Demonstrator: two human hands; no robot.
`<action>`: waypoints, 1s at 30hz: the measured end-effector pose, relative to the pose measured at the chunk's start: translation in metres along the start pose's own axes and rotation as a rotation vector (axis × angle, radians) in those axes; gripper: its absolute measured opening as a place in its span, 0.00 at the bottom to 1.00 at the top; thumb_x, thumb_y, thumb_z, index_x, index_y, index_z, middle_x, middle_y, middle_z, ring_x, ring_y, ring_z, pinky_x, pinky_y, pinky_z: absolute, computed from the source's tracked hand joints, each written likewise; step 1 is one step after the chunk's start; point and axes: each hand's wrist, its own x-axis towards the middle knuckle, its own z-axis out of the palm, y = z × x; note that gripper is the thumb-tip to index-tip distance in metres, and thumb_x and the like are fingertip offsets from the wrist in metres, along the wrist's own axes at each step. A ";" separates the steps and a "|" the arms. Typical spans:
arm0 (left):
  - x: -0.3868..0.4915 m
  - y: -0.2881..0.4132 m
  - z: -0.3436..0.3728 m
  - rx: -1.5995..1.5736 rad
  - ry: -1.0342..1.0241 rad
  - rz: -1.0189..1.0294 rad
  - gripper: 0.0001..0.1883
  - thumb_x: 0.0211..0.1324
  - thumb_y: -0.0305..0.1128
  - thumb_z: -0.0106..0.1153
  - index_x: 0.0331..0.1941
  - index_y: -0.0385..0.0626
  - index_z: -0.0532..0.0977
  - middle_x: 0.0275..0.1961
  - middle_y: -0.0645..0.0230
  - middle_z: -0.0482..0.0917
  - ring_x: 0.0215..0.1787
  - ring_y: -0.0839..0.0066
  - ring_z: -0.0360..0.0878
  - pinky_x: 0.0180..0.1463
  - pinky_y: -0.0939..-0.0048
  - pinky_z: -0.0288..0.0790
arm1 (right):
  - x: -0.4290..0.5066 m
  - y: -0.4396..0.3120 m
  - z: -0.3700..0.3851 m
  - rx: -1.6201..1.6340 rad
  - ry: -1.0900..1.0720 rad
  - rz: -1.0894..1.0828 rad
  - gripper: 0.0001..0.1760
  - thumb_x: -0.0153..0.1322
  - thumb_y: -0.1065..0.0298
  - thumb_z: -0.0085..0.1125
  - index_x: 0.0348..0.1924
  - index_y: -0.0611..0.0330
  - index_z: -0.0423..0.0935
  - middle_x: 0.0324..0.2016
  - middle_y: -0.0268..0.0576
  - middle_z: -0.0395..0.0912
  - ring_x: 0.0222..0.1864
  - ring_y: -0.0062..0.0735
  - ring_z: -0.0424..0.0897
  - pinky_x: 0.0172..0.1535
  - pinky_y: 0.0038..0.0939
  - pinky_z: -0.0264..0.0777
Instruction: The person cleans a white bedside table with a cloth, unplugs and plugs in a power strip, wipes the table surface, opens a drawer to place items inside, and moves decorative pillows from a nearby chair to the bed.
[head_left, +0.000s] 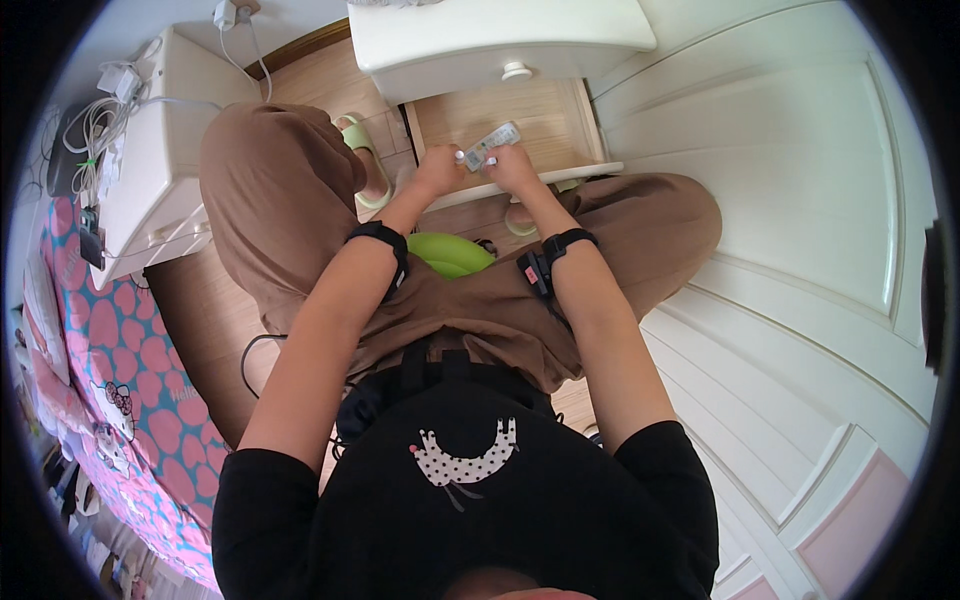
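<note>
A slim white remote control with small buttons is held between my two hands over a pulled-out drawer. My left hand grips its near left edge, fingers curled. On its right edge, the curled fingers of my right hand close around the near part. Small white spots show at both thumb tips; what they are is too small to tell. Beneath the remote lies the pale wooden bottom of the white drawer. My hands hide part of its front edge.
The white cabinet with a round knob overhangs the drawer. White panelled doors stand close on the right. A white nightstand with coiled cables and a patterned bed are on the left. A green seat shows between my legs.
</note>
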 end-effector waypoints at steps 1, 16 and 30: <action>-0.001 -0.001 0.006 0.011 -0.018 0.004 0.12 0.49 0.34 0.64 0.37 0.41 0.83 0.37 0.45 0.84 0.42 0.44 0.83 0.48 0.52 0.77 | 0.000 0.000 0.003 -0.031 0.010 -0.029 0.08 0.64 0.68 0.65 0.33 0.61 0.86 0.34 0.59 0.84 0.40 0.60 0.84 0.47 0.47 0.80; -0.005 -0.004 0.008 0.007 -0.202 0.026 0.25 0.54 0.44 0.64 0.49 0.37 0.82 0.45 0.44 0.85 0.48 0.49 0.84 0.53 0.57 0.77 | 0.004 0.007 0.005 0.017 -0.008 -0.031 0.09 0.63 0.69 0.63 0.35 0.56 0.88 0.34 0.53 0.85 0.41 0.56 0.84 0.48 0.45 0.79; 0.010 0.090 -0.187 -0.366 0.030 0.126 0.20 0.68 0.38 0.59 0.56 0.36 0.79 0.47 0.62 0.85 0.44 0.77 0.81 0.49 0.71 0.77 | 0.001 -0.070 -0.081 0.405 0.168 -0.257 0.09 0.71 0.73 0.60 0.42 0.62 0.86 0.37 0.52 0.87 0.36 0.43 0.86 0.44 0.35 0.79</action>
